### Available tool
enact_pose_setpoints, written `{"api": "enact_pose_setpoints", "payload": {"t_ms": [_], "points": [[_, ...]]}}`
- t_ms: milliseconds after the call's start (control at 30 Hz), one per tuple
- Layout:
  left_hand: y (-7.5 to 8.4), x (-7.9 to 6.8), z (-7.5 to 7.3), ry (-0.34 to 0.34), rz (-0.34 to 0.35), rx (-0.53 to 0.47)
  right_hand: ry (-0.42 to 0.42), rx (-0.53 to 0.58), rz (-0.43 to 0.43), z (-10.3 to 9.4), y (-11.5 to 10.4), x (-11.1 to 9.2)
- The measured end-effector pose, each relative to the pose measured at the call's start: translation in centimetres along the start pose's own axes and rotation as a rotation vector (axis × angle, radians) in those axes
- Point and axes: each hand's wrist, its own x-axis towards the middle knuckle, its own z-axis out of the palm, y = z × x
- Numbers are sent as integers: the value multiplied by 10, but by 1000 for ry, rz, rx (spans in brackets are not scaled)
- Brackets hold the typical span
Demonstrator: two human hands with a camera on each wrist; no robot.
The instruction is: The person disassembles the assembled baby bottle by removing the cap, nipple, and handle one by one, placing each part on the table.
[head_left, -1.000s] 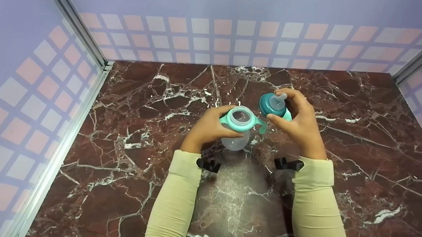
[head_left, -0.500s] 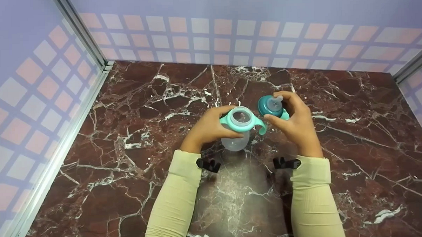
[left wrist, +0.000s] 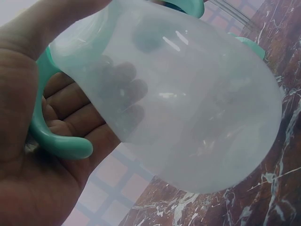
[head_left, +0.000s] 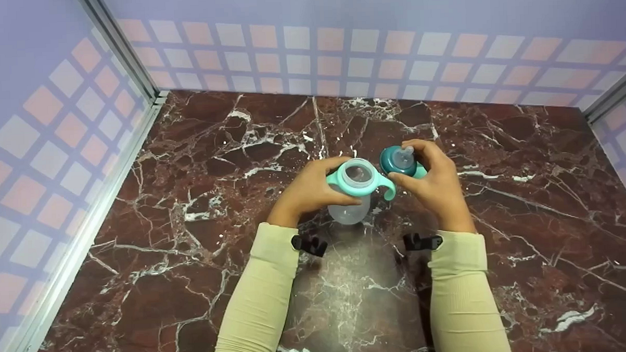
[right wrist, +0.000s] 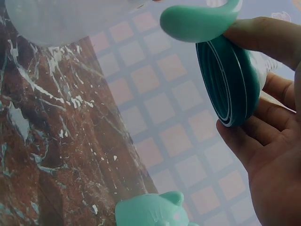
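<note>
The left hand point(head_left: 316, 186) grips the bottle point(head_left: 349, 212), mouth point(head_left: 358, 173) up, long axis near upright. Beside it, the right hand point(head_left: 435, 179) pinches the cap point(head_left: 391, 162), tilted, nipple point(head_left: 405, 154) pointing up and toward that hand.

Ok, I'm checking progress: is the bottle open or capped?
Open. The bottle shows an uncovered mouth; the right hand holds the teal nipple top.

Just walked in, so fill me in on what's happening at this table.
A person is handling the parts of a baby bottle. The left hand grips the translucent bottle near its mint-green handled neck, and its mouth is uncovered. The right hand holds the teal nipple top beside it, not yet on. A mint-green cat-eared piece is partly visible near the right hand.
</note>
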Motion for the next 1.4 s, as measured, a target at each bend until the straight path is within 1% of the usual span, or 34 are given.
{"api": "enact_pose_setpoints", "payload": {"t_ms": [233,733,1000,1400], "points": [[-1,2,2,-5,1,-11,-4,-43,-13,2,10,1],[-2,0,0,-10,25,3,-19,-145,76,7,18,1],[-2,1,0,-8,20,-2,-48,-152,87,9,24,2],[-4,1,1,-10,21,14,-105,-230,122,12,31,2]]}}
